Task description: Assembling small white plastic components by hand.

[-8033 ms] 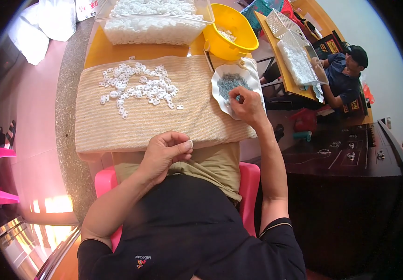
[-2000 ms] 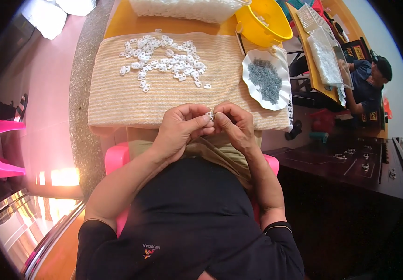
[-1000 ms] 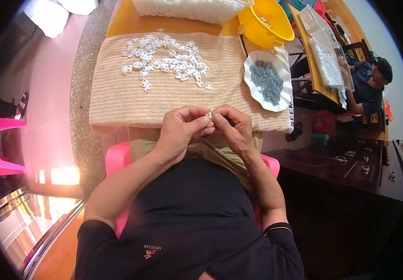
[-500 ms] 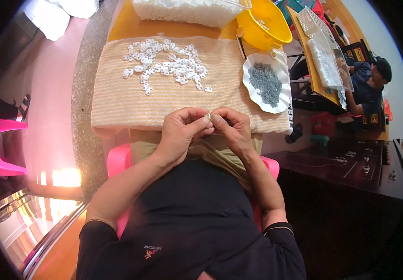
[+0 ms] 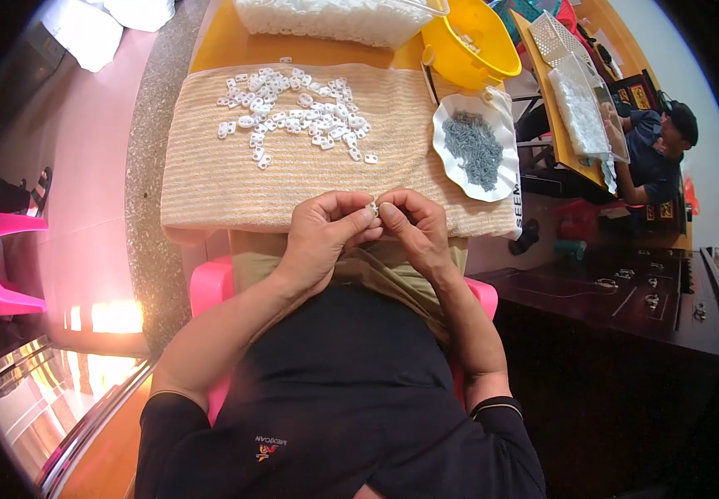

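Between my fingertips, just over the near edge of the towel, is a small white plastic piece (image 5: 373, 207), mostly covered by the fingers. My left hand (image 5: 326, 237) pinches it with thumb and forefinger. The thumb and forefinger of my right hand (image 5: 417, 229) close on its other side. On the striped beige towel (image 5: 251, 195) beyond my hands lies a loose spread of similar white plastic pieces with holes (image 5: 297, 121). To the right a white wavy-rimmed plate (image 5: 502, 187) holds a heap of small grey parts (image 5: 474, 150), too small to make out singly.
A clear bin (image 5: 438, 8) of white pieces stands at the table's far edge, beside a yellow basin (image 5: 499, 50). At the far right another person (image 5: 654, 150) sits at a table with a similar bin (image 5: 580, 108). A pink chair (image 5: 10, 266) stands on the left.
My hands stay in the same place with the white piece between them. My right fingers have shifted very slightly.
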